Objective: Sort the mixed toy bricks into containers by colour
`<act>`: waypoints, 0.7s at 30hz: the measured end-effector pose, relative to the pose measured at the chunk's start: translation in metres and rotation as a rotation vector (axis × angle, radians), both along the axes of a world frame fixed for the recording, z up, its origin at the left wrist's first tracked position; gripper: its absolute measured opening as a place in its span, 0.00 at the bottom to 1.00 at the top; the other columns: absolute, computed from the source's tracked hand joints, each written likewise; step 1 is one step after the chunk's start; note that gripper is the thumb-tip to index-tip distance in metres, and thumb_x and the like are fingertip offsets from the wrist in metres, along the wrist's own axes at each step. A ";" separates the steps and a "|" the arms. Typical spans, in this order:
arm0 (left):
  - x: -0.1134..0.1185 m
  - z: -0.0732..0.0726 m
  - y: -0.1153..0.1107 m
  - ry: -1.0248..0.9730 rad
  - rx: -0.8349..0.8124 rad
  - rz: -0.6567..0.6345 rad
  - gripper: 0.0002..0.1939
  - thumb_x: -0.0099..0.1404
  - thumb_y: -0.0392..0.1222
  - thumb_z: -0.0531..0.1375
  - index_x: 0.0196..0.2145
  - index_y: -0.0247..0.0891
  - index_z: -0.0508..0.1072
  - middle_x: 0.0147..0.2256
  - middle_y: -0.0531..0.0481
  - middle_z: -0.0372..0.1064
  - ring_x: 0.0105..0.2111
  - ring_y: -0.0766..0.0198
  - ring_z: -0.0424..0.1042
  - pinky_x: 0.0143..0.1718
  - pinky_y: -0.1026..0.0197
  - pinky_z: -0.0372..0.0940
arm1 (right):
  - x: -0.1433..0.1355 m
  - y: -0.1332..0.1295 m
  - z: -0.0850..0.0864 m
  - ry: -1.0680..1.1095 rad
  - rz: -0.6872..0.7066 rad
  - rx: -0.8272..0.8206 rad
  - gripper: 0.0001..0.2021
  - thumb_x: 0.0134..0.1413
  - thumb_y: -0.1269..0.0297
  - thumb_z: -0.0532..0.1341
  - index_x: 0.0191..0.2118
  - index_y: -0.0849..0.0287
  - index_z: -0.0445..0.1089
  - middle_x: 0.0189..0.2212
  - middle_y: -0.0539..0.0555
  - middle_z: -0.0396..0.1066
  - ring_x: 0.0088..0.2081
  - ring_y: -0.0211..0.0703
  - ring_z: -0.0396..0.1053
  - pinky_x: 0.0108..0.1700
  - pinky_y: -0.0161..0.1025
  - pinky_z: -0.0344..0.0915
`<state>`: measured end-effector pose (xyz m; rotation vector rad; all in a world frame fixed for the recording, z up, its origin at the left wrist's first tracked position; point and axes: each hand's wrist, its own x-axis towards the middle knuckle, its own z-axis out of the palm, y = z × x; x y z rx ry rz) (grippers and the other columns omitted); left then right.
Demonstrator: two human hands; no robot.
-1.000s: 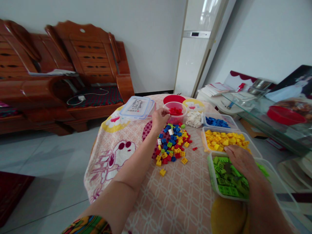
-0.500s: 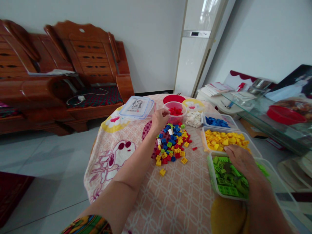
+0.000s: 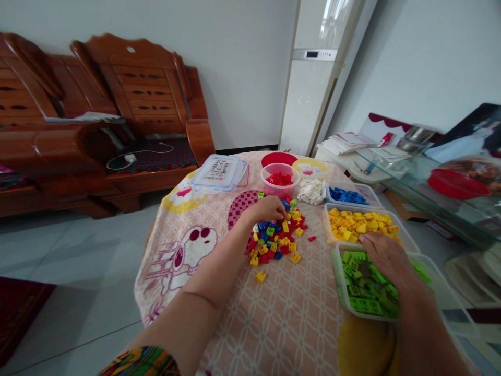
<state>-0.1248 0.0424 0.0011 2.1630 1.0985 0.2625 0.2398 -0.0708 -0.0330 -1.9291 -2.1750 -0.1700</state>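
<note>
A mixed pile of toy building bricks (image 3: 270, 245) in blue, yellow, red, green and white lies on the tablecloth. My left hand (image 3: 268, 209) reaches into its far side, fingers curled down together among the bricks; what they pinch is hidden. Beyond that hand stands a round clear tub with red bricks (image 3: 280, 179). At the right, my right hand (image 3: 385, 256) lies stretched over the neighbouring rims of the box of yellow bricks (image 3: 352, 224) and the box of green bricks (image 3: 366, 305), with no brick visible in it.
White bricks (image 3: 311, 191) are heaped beside the red tub, near a box of blue bricks (image 3: 346, 195). Stacked lids (image 3: 217, 171) lie at the far left, and a red lid (image 3: 278, 159) at the back. A glass shelf (image 3: 426, 193) adjoins the table's right side.
My left hand has moved from the rim of the red tub down and right, onto the brick pile. My right hand stays where it was.
</note>
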 end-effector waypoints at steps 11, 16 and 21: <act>0.012 0.009 -0.012 0.108 0.047 -0.018 0.06 0.57 0.36 0.63 0.31 0.36 0.82 0.25 0.51 0.77 0.25 0.64 0.75 0.29 0.66 0.63 | 0.002 0.000 -0.001 0.030 0.019 0.010 0.18 0.65 0.59 0.48 0.28 0.55 0.71 0.31 0.60 0.78 0.35 0.51 0.75 0.41 0.44 0.68; 0.033 0.007 -0.025 0.321 0.319 0.103 0.15 0.54 0.46 0.72 0.38 0.38 0.81 0.36 0.44 0.79 0.38 0.53 0.77 0.35 0.60 0.65 | 0.001 0.000 0.000 0.025 0.013 -0.006 0.19 0.66 0.60 0.47 0.29 0.56 0.71 0.32 0.61 0.78 0.36 0.51 0.75 0.41 0.45 0.68; 0.025 0.008 -0.022 0.394 0.334 0.072 0.11 0.57 0.36 0.67 0.39 0.39 0.81 0.40 0.44 0.80 0.41 0.54 0.77 0.35 0.62 0.64 | 0.000 -0.001 0.000 0.016 0.009 0.005 0.19 0.66 0.59 0.47 0.30 0.56 0.72 0.33 0.62 0.79 0.36 0.52 0.75 0.41 0.45 0.68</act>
